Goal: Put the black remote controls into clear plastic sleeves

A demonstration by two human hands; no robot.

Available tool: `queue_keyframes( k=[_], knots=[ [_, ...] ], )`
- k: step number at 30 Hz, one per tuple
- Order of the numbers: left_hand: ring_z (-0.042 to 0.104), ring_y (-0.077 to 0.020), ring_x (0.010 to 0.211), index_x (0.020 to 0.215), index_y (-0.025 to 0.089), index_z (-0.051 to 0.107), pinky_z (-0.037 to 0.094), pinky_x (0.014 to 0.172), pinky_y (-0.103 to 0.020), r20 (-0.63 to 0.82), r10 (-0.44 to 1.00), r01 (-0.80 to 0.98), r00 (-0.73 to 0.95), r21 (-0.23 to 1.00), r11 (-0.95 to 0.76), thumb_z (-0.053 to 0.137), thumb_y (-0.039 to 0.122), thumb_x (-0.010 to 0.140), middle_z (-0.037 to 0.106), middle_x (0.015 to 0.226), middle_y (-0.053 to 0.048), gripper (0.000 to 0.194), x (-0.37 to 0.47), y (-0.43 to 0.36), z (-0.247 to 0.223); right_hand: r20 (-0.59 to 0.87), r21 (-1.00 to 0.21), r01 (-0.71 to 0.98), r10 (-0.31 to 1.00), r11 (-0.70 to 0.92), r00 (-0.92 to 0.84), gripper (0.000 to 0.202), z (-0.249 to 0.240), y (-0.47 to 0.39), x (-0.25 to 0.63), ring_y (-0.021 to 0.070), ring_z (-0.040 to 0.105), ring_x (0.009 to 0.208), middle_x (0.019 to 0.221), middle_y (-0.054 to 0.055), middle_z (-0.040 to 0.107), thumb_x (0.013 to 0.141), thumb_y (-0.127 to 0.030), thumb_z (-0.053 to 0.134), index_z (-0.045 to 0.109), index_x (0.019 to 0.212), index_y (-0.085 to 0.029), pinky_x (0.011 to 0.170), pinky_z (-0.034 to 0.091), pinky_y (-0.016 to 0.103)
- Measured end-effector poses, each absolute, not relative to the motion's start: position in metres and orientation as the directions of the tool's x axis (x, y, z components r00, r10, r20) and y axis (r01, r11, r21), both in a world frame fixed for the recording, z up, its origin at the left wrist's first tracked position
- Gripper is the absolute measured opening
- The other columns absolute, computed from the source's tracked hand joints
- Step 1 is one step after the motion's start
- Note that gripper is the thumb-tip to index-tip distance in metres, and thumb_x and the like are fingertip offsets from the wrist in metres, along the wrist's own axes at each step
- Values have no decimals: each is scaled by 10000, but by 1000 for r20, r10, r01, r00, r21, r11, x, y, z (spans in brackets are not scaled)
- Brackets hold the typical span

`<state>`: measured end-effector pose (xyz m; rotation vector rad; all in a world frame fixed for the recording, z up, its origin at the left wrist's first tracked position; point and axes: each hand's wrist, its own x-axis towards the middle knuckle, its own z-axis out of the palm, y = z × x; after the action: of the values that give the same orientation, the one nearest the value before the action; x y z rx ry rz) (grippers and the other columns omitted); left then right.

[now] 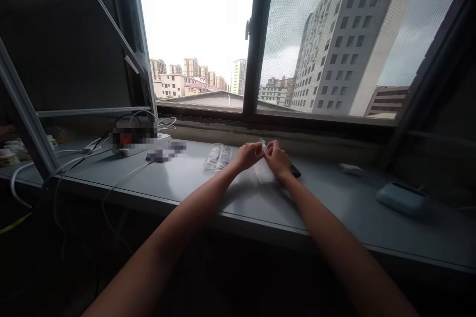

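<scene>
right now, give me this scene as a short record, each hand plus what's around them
left hand: fingers pinched at clear plastic
right hand: fingers pinched at the same plastic, close to the left
left of hands: clear packets on a grey desk
beside right hand: dark object, partly hidden
far right: blue-grey box
behind: window frame

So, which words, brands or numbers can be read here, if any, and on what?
None can be read.
Clear bag at the left hand and right hand: no legible print.
Clear packets: too blurred to tell.
Black object by the right hand: too small.
Blue-grey box: too blurred.
Pixelated patches at left: hidden.
</scene>
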<state>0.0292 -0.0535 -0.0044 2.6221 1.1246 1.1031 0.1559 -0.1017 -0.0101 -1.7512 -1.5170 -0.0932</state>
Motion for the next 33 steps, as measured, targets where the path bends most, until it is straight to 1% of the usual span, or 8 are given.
queue_keyframes(
  k=[9, 11, 15, 21, 24, 26, 29, 33],
  knots=[
    [609, -178, 730, 853, 213, 578, 352, 631, -236, 593, 689, 625, 417, 363, -691, 596, 269, 836, 638, 773, -23, 61, 32, -59, -2, 561, -488, 872, 780, 44, 275, 295, -11, -101, 158, 232, 639, 776, 829, 37, 685, 832, -207, 487, 545, 1121, -221, 614, 344, 276],
    [594, -164, 709, 821, 206, 569, 347, 627, -232, 593, 686, 608, 421, 377, -699, 583, 220, 838, 624, 744, -13, 26, 33, -58, -3, 565, -490, 870, 776, 43, 280, 293, -10, -102, 157, 229, 639, 770, 828, 35, 685, 840, -222, 490, 545, 1128, -219, 618, 348, 276],
    [547, -136, 655, 723, 189, 547, 339, 611, -229, 609, 631, 525, 480, 377, -763, 568, 161, 831, 599, 684, 1, 114, 35, -58, -5, 528, -501, 865, 796, 11, 296, 319, -8, -103, 158, 239, 653, 792, 830, 36, 695, 884, -303, 501, 534, 1189, -218, 641, 379, 281],
    [566, -160, 686, 723, 196, 575, 350, 613, -241, 594, 691, 607, 412, 386, -694, 573, 134, 774, 627, 721, -17, 80, 35, -67, -1, 484, -429, 898, 814, -99, 321, 423, -7, -102, 162, 287, 673, 961, 1017, 123, 727, 887, -232, 488, 595, 1295, -208, 754, 461, 335],
    [575, -165, 705, 729, 203, 577, 367, 628, -238, 594, 698, 599, 400, 407, -690, 582, 192, 794, 619, 716, -10, 66, 34, -70, 1, 521, -409, 902, 777, -137, 354, 449, -6, -103, 165, 295, 673, 991, 1076, 161, 718, 897, -211, 446, 622, 1310, -199, 780, 481, 350],
    [574, -160, 706, 727, 200, 570, 384, 631, -232, 599, 691, 533, 404, 460, -710, 564, 302, 856, 602, 701, -4, 165, 34, -67, 0, 548, -404, 904, 754, -143, 364, 452, -5, -104, 166, 294, 675, 987, 1067, 164, 722, 903, -220, 430, 633, 1306, -192, 788, 488, 351],
    [570, -146, 681, 779, 197, 568, 414, 606, -216, 566, 752, 375, 339, 651, -659, 419, 448, 954, 582, 696, -5, 341, 35, -56, 0, 595, -371, 924, 740, -92, 313, 478, -3, -106, 164, 297, 669, 1008, 1101, 151, 720, 894, -201, 420, 620, 1328, -194, 808, 489, 350],
    [555, -124, 605, 1062, 186, 521, 461, 555, -215, 312, 928, 148, 205, 927, -344, 322, 526, 987, 604, 789, -20, 401, 35, -39, -1, 649, -225, 970, 757, 95, 77, 550, -2, -112, 156, 277, 665, 1031, 1187, 105, 700, 853, -125, 436, 585, 1369, -242, 834, 489, 333]
  ],
)
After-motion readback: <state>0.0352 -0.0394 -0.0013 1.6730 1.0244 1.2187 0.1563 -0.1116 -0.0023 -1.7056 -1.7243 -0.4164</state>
